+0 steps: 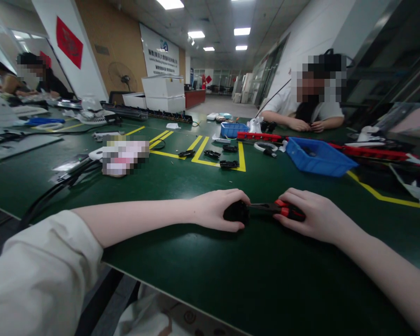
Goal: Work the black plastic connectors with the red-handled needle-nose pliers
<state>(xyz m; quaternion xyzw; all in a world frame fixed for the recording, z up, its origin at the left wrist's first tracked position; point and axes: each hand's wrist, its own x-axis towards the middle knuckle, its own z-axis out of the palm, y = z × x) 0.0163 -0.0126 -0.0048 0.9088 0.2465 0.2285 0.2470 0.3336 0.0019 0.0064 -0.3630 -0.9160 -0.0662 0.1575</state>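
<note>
Across the near side of a dark green tabletop (203,261), two bare forearms reach in from left and right. The left hand (213,207) has its grip curled round one black part (236,213); the fingers hide that part's long axis. The right hand (313,212) grasps one pair of pliers (276,207) by the red and black handles. The pliers' long axis runs side to side, nose pointing left at the black part; whether the jaws pinch it, I cannot tell.

Farther on lie four small black pieces (229,164): three within a yellow tape outline (242,156), one to its left. Two blue bins stand beyond, one near bin (322,161) at the right and one far bin (234,133) nearer the middle, with red strips (259,136) close by. Behind them sits one co-worker (283,107) in white, both hands close together.

Deeper in the room are stacked white boxes (164,88), one fan (126,80), a wall sign (161,49) and a grey floor (219,101) under ceiling lights (196,34).
</note>
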